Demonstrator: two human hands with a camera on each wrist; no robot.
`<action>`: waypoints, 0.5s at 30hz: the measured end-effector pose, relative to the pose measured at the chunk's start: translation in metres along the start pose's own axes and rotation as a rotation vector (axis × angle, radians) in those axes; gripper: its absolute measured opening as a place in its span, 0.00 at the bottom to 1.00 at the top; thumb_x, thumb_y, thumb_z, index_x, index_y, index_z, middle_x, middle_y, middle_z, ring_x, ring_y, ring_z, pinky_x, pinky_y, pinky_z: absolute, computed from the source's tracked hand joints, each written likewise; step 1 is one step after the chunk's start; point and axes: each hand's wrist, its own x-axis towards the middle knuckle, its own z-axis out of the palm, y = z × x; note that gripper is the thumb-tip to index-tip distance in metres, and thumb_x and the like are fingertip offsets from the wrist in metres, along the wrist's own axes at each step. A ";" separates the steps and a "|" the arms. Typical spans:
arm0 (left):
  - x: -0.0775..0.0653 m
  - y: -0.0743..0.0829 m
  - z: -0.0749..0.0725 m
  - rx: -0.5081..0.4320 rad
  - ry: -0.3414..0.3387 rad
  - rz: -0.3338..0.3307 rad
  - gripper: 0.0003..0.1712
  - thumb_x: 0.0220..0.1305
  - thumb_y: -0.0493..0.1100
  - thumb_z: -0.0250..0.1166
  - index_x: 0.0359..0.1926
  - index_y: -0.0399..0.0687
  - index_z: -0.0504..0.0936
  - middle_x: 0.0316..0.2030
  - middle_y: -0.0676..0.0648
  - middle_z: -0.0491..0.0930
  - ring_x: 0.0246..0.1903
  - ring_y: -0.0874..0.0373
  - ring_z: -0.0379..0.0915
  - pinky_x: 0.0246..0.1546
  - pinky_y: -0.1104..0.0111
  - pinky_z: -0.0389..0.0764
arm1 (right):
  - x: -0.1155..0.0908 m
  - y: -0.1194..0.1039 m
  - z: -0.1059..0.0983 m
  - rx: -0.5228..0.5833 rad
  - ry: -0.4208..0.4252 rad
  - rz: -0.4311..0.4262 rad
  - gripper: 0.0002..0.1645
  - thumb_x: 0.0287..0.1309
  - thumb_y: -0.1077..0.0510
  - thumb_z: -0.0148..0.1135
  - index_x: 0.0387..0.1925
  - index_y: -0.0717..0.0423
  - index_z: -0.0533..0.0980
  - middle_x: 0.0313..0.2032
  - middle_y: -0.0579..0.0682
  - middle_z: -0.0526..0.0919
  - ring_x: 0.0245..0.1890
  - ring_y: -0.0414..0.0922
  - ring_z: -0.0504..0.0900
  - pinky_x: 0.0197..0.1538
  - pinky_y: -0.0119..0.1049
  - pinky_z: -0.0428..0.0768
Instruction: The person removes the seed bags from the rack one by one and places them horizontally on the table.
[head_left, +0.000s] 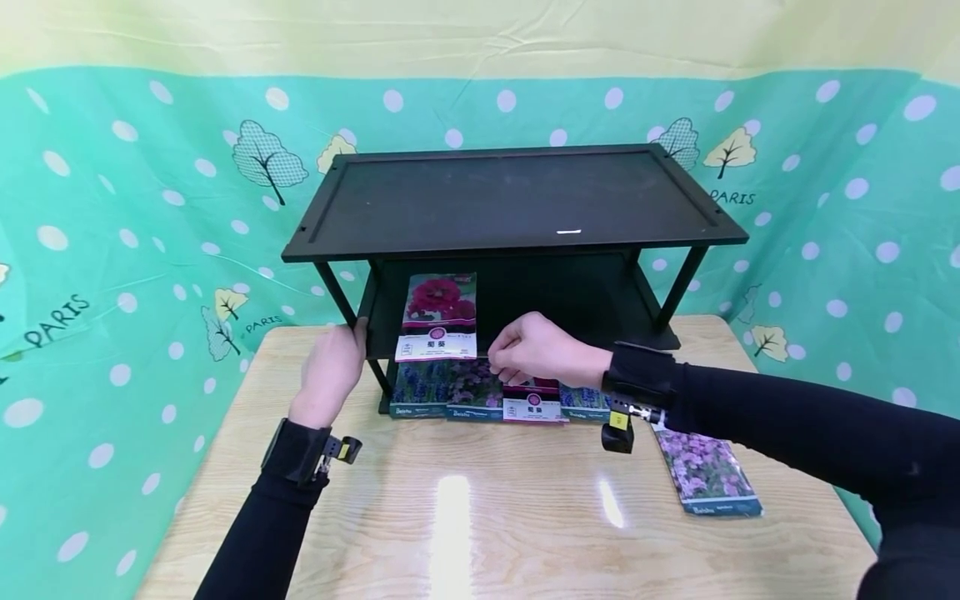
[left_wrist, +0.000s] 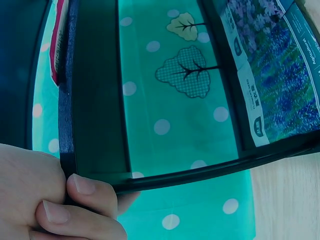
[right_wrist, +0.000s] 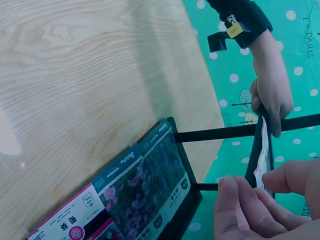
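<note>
A black two-tier shelf rack (head_left: 517, 200) stands on the table. At its left front corner my left hand (head_left: 335, 367) grips the middle shelf's edge (left_wrist: 66, 125), fingers curled round it. One flower seed packet (head_left: 437, 321) with a dark pink bloom lies on the left of that shelf, its lower end at the front edge. Just right of this packet, at the front edge, is my right hand (head_left: 543, 348), with loosely bent fingers and thumb apart and nothing seen between them. Below, a row of packets shows, including a blue-flowered packet (head_left: 420, 390) and a purple-flowered packet (right_wrist: 132, 192).
Another purple-flowered packet (head_left: 708, 471) lies on the wooden table (head_left: 360, 533) at the right, beneath my right forearm. A small white strip (head_left: 568, 232) is on the rack's top. A green dotted cloth (head_left: 150, 250) hangs behind and along both sides.
</note>
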 end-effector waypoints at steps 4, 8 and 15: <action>0.000 0.000 0.000 0.001 -0.009 -0.001 0.28 0.84 0.51 0.42 0.33 0.36 0.75 0.19 0.42 0.69 0.15 0.49 0.71 0.13 0.63 0.70 | 0.002 -0.002 0.002 -0.014 0.015 -0.005 0.08 0.69 0.65 0.63 0.43 0.66 0.84 0.40 0.61 0.87 0.39 0.57 0.88 0.45 0.40 0.87; 0.000 -0.001 0.001 0.004 -0.020 -0.016 0.29 0.84 0.52 0.42 0.33 0.35 0.75 0.19 0.42 0.70 0.15 0.49 0.71 0.13 0.64 0.70 | 0.006 -0.002 0.004 -0.048 0.031 -0.021 0.08 0.69 0.65 0.63 0.43 0.66 0.84 0.40 0.62 0.87 0.36 0.53 0.89 0.44 0.38 0.87; 0.000 0.000 0.000 0.009 -0.020 -0.015 0.29 0.84 0.52 0.42 0.34 0.35 0.75 0.19 0.42 0.70 0.16 0.49 0.72 0.13 0.64 0.70 | 0.012 -0.002 0.008 -0.010 0.055 -0.016 0.07 0.70 0.65 0.63 0.42 0.67 0.83 0.34 0.58 0.87 0.31 0.49 0.90 0.39 0.37 0.87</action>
